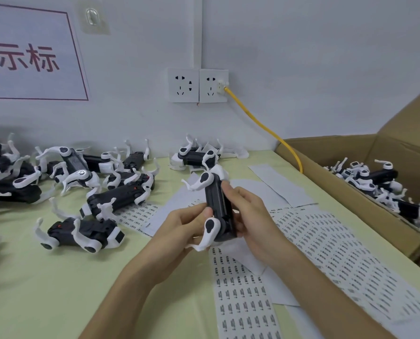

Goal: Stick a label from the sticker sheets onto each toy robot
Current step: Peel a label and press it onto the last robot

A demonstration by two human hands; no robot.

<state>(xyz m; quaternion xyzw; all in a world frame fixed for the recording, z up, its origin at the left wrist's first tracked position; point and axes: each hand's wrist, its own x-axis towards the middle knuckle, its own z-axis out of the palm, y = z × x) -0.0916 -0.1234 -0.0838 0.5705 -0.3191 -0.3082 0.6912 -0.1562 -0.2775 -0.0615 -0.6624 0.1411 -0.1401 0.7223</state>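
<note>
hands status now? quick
Left hand: holding the toy robot, thumb on its body.
Right hand: holding the same toy robot, fingers curled round its side.

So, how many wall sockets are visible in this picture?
2. Both sit side by side on the wall: the left socket has nothing plugged in, and the right socket has a yellow cable plugged in. None seems hidden.

Toy robots (64,192) crowd L; cardboard box (351,192) blocks R; near-L table (45,289) free.
</note>
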